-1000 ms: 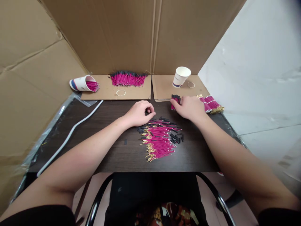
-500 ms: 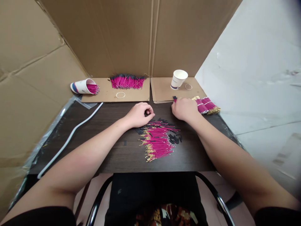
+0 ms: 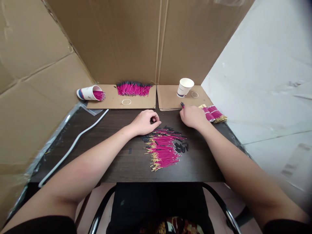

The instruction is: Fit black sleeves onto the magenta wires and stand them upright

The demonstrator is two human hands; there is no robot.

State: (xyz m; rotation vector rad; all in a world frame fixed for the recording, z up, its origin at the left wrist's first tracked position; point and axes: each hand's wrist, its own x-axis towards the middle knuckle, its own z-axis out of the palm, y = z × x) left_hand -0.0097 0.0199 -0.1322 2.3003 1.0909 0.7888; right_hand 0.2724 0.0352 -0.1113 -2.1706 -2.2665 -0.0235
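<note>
My right hand (image 3: 193, 117) is closed, back of the hand up, at the front edge of the right cardboard sheet. Black-tipped magenta wires (image 3: 182, 105) poke out past its fingers; the rest of them is hidden. Curled in a loose pinch, my left hand (image 3: 146, 122) rests at the top left of a loose pile of magenta wires (image 3: 164, 151) with gold ends. Something dark shows between its fingers, too small to name. Short black sleeves (image 3: 180, 147) lie on and around the pile. Two banded wire bundles (image 3: 213, 113) lie just right of my right hand.
Black-capped wires (image 3: 134, 88) lie in a row on the left cardboard sheet (image 3: 104, 104), near a rubber band (image 3: 126, 102). A tipped paper cup (image 3: 86, 93) holds more wires. Another paper cup (image 3: 185, 87) stands upright beside a second band (image 3: 195, 95). A white cable (image 3: 75, 143) crosses the table's left.
The whole scene sits slightly lower in view as the head tilts. Both hands keep nearly the same places and closed poses.
</note>
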